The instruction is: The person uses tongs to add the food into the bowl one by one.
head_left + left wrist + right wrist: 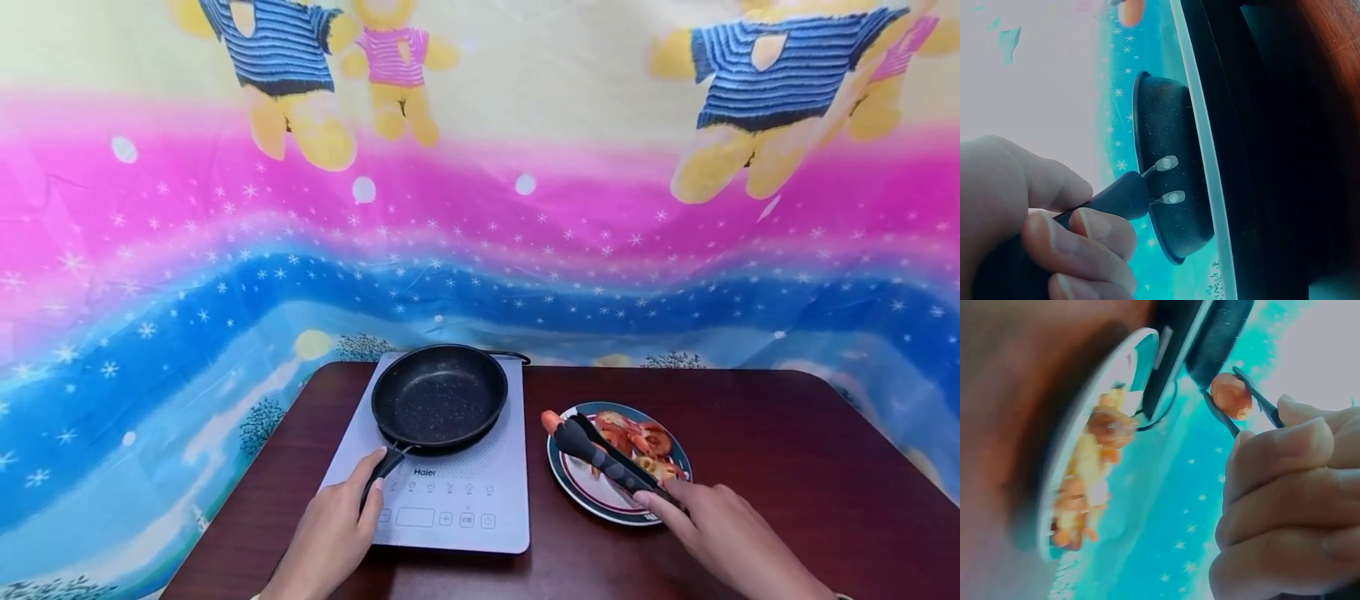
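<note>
My left hand [330, 521] grips the black handle [1116, 195] of a frying pan [442, 400], whose inside looks bare. The pan sits on a white induction cooktop [513, 483] marked Haier. In my right hand [716, 525] is a pair of black tongs [607, 467], slanting over a plate [557, 471]. Between the tong tips a rounded reddish-orange piece of food [1231, 397] is pinched, lifted above the plate's left side. More reddish and yellowish food pieces [652, 437] lie on the plate, partly hidden by the tongs.
The dark reddish-brown table [757, 433] carries the cooktop on the left and the plate to its right. A black cord [517, 357] runs from behind the cooktop. Past the table's far edge hangs a printed cloth [480, 233] with bears and snowflakes.
</note>
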The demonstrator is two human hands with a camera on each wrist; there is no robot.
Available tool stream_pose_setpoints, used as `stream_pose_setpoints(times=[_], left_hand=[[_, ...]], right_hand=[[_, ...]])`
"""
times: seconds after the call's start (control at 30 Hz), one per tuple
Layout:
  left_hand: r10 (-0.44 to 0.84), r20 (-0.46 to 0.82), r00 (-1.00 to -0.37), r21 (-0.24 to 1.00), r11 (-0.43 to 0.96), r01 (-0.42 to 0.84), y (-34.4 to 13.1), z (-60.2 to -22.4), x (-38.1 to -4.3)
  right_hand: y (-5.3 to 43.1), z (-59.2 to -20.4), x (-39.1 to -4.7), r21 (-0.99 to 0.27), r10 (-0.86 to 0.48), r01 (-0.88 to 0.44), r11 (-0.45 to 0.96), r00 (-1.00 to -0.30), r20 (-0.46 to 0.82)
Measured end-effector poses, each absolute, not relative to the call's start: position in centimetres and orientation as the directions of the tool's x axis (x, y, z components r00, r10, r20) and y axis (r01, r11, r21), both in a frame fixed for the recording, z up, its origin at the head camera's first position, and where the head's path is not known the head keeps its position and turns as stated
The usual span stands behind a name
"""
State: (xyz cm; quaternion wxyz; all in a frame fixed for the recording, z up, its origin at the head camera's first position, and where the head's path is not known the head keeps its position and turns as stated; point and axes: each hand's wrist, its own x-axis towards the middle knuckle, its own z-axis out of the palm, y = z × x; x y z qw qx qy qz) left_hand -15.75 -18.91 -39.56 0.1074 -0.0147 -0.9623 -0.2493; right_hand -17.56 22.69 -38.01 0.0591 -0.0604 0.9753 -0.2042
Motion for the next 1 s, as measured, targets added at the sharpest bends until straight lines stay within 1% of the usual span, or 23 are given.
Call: stream_pose_setpoints(times=[0.2, 0.37, 0.43, 0.6, 0.67, 0.8, 1.0], left_hand=[[-0.009, 0.250, -0.968, 0.470, 0.875, 0.114, -18.8, -39.7, -15.9], [-0.017, 0.228, -0.974, 0.478, 0.873, 0.096, -18.7, -39.6, -16.0], [-0.020, 0.221, -0.975, 0.477, 0.874, 0.091, -18.8, -39.6, -15.9], [-0.023, 0.218, -0.976, 0.475, 0.876, 0.086, -18.9, -39.6, -15.9], [-0.024, 0.215, -0.976, 0.476, 0.875, 0.084, -18.9, -39.6, -15.8], [-0.027, 0.207, -0.978, 0.481, 0.873, 0.078, -18.9, -39.6, -15.7], [-0.025, 0.208, -0.978, 0.479, 0.874, 0.080, -18.8, -39.5, -15.8]], right_hand=[[20.6, -36.4, -18.7, -0.397, -0.207, -0.215, 0.892, -0.976, 0.064], [18.5, -35.9, -20.5, -0.355, -0.277, -0.322, 0.877, -0.945, 0.175], [17.6, -35.8, -21.3, -0.355, -0.281, -0.327, 0.876, -0.944, 0.175], [15.1, -35.6, -23.0, -0.402, -0.267, -0.277, 0.873, -0.960, 0.080], [14.2, -35.7, -23.7, -0.393, -0.268, -0.269, 0.879, -0.962, 0.059], [12.4, -36.0, -24.8, -0.347, -0.270, -0.277, 0.896, -0.960, 0.069], [10.6, -36.2, -26.0, -0.323, -0.286, -0.306, 0.896, -0.952, 0.109]])
